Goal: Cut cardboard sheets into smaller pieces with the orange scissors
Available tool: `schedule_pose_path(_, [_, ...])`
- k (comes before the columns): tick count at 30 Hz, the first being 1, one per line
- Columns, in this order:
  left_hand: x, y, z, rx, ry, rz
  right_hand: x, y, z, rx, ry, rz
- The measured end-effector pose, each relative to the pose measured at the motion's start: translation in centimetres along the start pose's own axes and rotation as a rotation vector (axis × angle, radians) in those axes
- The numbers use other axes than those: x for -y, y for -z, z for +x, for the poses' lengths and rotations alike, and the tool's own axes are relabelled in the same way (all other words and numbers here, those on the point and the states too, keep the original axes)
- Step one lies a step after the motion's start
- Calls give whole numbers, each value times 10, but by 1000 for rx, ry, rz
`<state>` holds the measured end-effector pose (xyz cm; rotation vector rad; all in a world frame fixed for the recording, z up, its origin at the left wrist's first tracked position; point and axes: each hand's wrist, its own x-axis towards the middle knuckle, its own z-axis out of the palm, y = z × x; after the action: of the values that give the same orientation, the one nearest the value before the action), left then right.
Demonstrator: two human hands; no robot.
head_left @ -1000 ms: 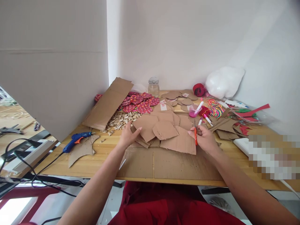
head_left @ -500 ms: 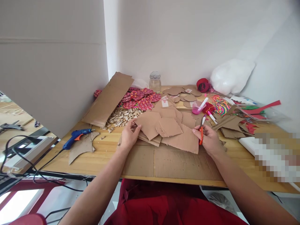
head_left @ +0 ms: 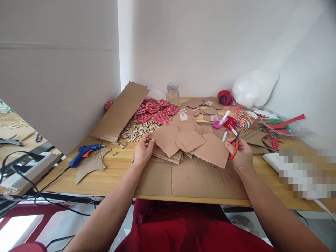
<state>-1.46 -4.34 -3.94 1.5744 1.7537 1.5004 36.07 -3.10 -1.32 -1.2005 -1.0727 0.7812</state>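
Observation:
My left hand [head_left: 143, 149] has its thumb and fingers closed at the left edge of a flat cut cardboard piece [head_left: 166, 140]. In my right hand [head_left: 242, 155] are orange-handled scissors [head_left: 234, 148], blades pointing up and away from me. The thumb of that hand is close to the right edge of a larger cardboard piece [head_left: 212, 150]; whether it grips the piece I cannot tell. Between them a smaller angular cardboard piece [head_left: 189, 140] overlaps both. Underneath, more cut pieces are stacked on a big cardboard sheet [head_left: 204, 182].
At left lie a blue glue gun [head_left: 85, 152] with its cord and a cardboard scrap [head_left: 90, 168]. Pale chips [head_left: 136, 131], pink patterned pieces [head_left: 162, 112], and a glass jar [head_left: 172, 93] stand behind. Markers [head_left: 225, 134], colourful cords [head_left: 244, 119] and a white bag [head_left: 254, 87] are at right.
The larger cardboard piece has shifted right and slightly up along with my right hand. The scissors have turned from nearly upright to leaning right. My left hand stays almost in place.

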Motion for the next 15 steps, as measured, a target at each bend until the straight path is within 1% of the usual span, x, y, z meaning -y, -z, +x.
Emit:
schedule_pose_path(2, [0, 0, 0, 3, -7, -19, -1, -1, -2, 17, 9, -5])
schedule_pose_path(5, [0, -2, 0, 6, -17, -50, -3, -3, -6, 76, -8, -15])
schedule_pose_path(9, [0, -2, 2, 20, -1, -93, -5, -5, -7, 131, -33, -34])
schedule_pose_path(12, [0, -3, 3, 21, 28, -173, -6, -6, -6, 117, -33, -35])
schedule_pose_path(15, [-3, -4, 2, 28, 75, -311, -6, -8, -5, 80, -29, -26])
